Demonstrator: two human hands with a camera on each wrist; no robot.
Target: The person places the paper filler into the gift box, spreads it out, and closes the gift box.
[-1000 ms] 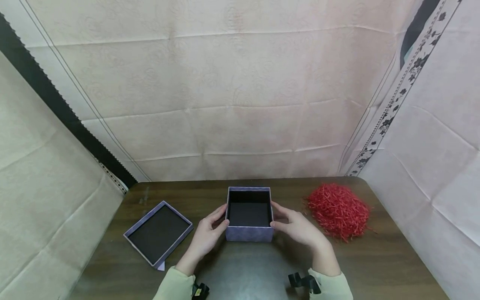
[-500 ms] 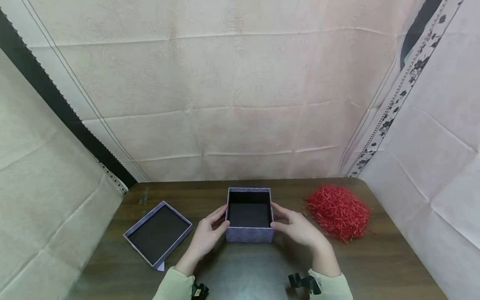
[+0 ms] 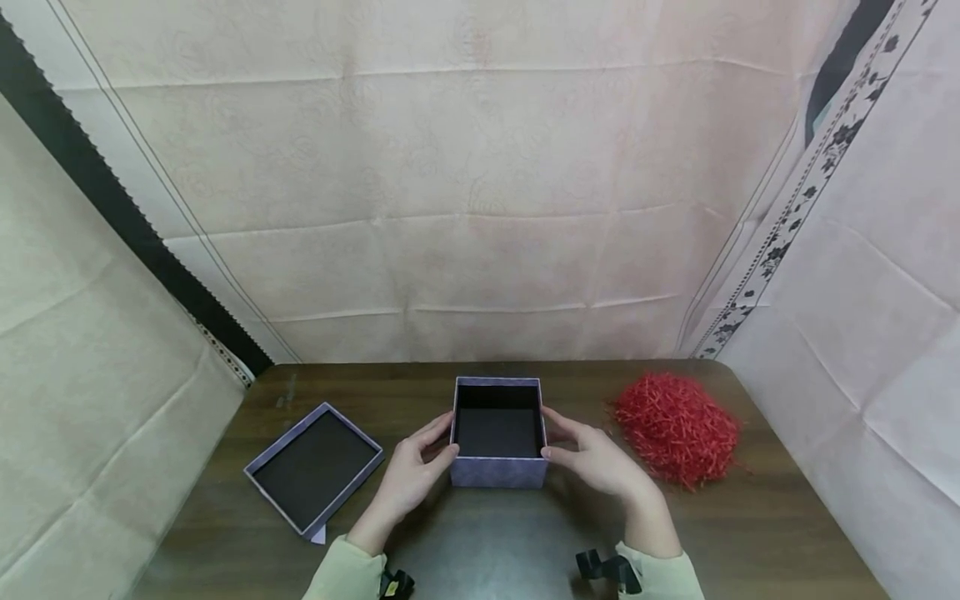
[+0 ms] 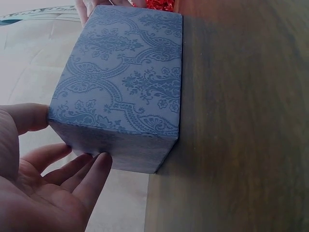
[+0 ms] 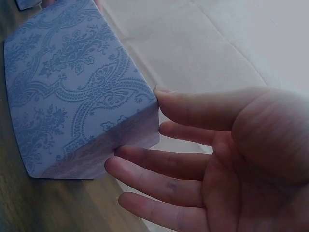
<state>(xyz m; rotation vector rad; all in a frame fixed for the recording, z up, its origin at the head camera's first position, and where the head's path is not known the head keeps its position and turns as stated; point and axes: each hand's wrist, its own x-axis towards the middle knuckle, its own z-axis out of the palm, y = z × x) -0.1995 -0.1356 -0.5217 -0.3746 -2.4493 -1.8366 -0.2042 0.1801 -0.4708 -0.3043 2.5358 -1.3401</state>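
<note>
A gift box (image 3: 498, 472) covered in blue-violet patterned paper stands uncovered on the table, its black inside facing up. On its left side, my left hand (image 3: 415, 468) touches it with the thumb at the near corner and fingertips against the side wall. The right hand (image 3: 597, 457) mirrors this on the right side. In the right wrist view, the fingers (image 5: 164, 162) are fairly straight against the side of the box, and the thumb tip meets the near corner. Through the left wrist view, the patterned front of the box (image 4: 123, 72) shows.
Left of the box lies its lid (image 3: 315, 471), black inside up and turned at an angle, a small pale tab at its near corner. A heap of red shredded paper (image 3: 678, 429) sits at right. Pale cloth (image 3: 480, 208) hangs behind the wooden table (image 3: 750, 533).
The hands keep their place on the box, and the lid and red shredded paper stay put. Only the head view has shifted slightly.
</note>
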